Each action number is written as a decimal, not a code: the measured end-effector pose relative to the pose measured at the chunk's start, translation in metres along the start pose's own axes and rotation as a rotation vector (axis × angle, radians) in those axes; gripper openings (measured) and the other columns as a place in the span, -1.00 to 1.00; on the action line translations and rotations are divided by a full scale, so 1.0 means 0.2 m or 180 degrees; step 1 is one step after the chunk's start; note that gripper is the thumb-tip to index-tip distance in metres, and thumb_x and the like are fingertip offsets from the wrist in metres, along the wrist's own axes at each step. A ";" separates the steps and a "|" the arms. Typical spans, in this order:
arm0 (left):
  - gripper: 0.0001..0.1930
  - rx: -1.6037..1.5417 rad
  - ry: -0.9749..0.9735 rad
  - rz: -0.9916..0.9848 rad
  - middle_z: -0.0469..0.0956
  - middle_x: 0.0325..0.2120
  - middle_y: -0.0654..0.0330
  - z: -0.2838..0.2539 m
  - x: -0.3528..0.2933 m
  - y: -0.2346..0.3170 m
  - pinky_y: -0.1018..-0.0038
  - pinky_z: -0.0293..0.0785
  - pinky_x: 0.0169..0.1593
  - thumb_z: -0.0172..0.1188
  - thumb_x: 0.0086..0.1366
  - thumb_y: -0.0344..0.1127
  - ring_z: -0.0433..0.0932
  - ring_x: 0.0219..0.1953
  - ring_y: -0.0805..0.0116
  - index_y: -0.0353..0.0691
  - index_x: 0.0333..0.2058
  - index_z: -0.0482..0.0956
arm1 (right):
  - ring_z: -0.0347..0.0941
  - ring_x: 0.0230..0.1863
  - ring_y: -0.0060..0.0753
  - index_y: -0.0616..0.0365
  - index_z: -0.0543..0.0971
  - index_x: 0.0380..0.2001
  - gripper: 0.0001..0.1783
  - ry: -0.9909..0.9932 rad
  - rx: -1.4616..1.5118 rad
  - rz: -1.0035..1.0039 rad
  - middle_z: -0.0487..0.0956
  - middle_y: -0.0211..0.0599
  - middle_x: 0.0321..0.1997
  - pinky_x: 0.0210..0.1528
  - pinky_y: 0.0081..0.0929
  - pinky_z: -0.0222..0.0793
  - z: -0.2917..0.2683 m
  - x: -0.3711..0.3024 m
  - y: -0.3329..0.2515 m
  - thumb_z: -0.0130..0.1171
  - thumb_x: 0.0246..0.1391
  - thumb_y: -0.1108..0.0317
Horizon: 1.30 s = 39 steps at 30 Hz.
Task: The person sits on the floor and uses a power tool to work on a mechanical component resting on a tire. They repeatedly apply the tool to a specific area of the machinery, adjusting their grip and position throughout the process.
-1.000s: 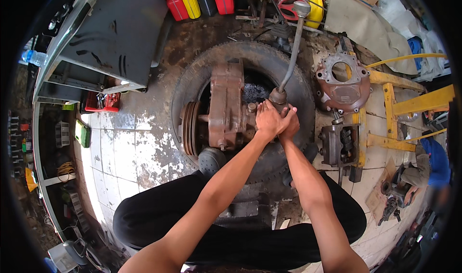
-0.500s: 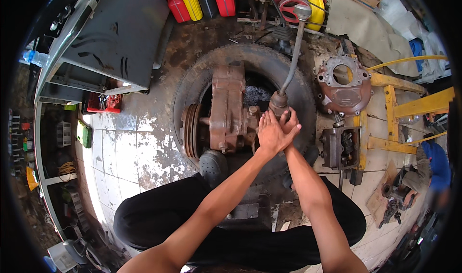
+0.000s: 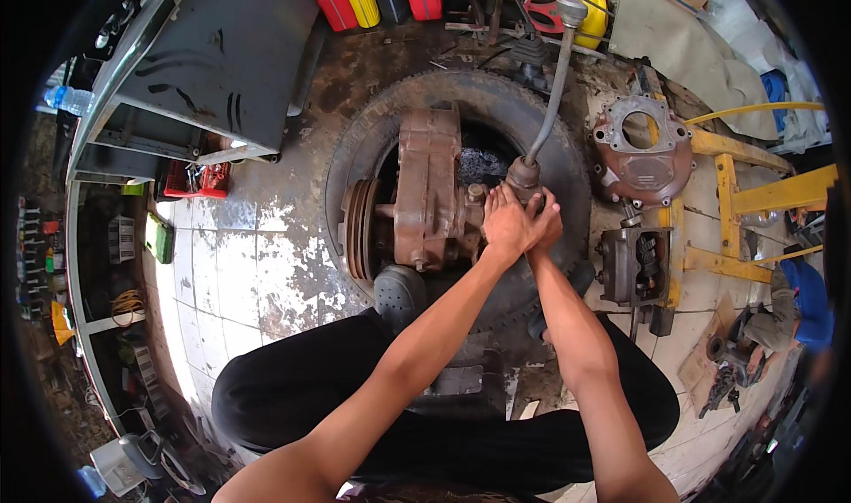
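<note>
A rusty brown gearbox (image 3: 428,193) lies inside a large tyre (image 3: 372,122), with a grooved pulley (image 3: 361,228) at its left end. From its right end a long grey gear lever (image 3: 556,86) with a round knob rises out of a ribbed collar (image 3: 524,174). My left hand (image 3: 510,225) and my right hand (image 3: 544,223) are pressed together, touching the near side of the gearbox just below the collar. Their fingers are closed around the lever's base, the left hand partly covering the right. What lies under the palms is hidden.
A brown bell housing (image 3: 647,166) and an open gear case (image 3: 634,264) stand to the right beside a yellow metal frame (image 3: 727,202). A grey cabinet (image 3: 213,60) is at the left. Coloured jerrycans (image 3: 361,0) line the back. Another person's hand (image 3: 756,359) handles parts at the far right.
The whole view has shifted slightly, moving the scene right and up. My hands stay at the lever's base, with the right hand's fingers showing more and the grip slightly changed.
</note>
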<state>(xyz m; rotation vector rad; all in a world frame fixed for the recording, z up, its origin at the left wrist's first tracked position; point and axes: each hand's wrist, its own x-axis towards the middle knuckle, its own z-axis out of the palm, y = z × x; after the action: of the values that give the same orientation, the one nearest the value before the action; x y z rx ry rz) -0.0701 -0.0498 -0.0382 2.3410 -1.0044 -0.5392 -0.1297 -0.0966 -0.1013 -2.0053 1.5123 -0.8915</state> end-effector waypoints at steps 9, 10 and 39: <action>0.11 0.0000 0.0051 -0.0318 0.38 0.08 -0.48 0.00 0.12 0.00 0.10 0.19 0.33 0.09 0.11 0.48 0.33 0.23 -0.31 -0.74 0.06 0.31 | 0.60 -0.17 0.07 0.12 0.59 -0.08 -0.63 -0.0100 -0.0192 0.0057 0.66 -0.03 -0.18 -0.15 -0.10 0.51 0.01 0.01 -0.04 0.08 0.20 0.10; 0.12 0.0034 0.0400 0.0008 0.37 0.09 -0.48 0.04 0.02 0.00 0.12 0.13 0.37 0.08 0.11 0.48 0.30 0.26 -0.30 -0.75 0.07 0.29 | 0.59 -0.15 0.09 0.12 0.59 -0.07 -0.62 -0.0077 -0.0077 0.0071 0.66 -0.03 -0.17 -0.13 -0.09 0.51 0.00 0.02 -0.01 0.08 0.20 0.10; 0.21 0.0526 -0.0073 0.0538 0.29 0.17 -0.46 0.03 -0.03 -0.02 0.17 0.05 0.42 -0.04 0.12 0.56 0.24 0.31 -0.25 -0.74 0.17 0.18 | 0.59 -0.13 0.05 0.11 0.60 -0.10 -0.65 0.0159 -0.0087 -0.0001 0.66 -0.10 -0.18 -0.13 -0.09 0.51 0.01 0.03 0.05 0.08 0.18 0.12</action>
<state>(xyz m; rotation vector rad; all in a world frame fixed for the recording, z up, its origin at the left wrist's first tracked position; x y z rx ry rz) -0.0758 -0.0443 -0.0434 2.3667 -1.2873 -0.4323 -0.1340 -0.1048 -0.1083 -2.0166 1.5593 -0.9320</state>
